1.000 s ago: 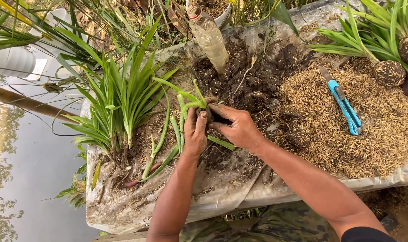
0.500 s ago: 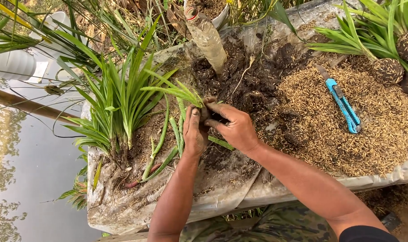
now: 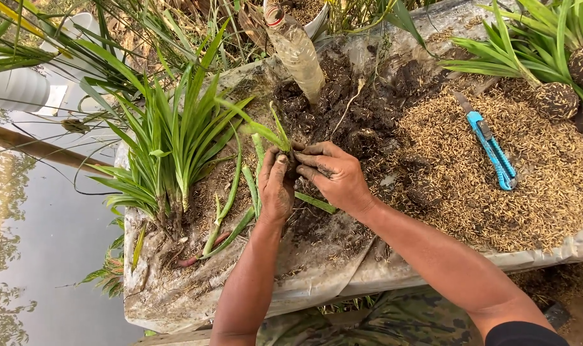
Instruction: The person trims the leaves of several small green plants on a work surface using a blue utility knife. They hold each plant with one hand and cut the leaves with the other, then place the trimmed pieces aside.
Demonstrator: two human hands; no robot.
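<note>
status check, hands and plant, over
Both hands, left and right, closed on a small plant over dark soil. Blue knife lies apart on husks. Nothing in the way.

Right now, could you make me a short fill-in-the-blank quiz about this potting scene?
1. Both hands press soil around a small ____ seedling.
2. The knife with the ____ handle lies on the husks.
3. A clear plastic ____ stands in the dark soil.

Missing words: green; blue; bottle

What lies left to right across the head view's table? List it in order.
White pot → bunch of long-leaved plants → left hand → right hand, both on a small plant → blue utility knife → husk-wrapped root balls.
</note>
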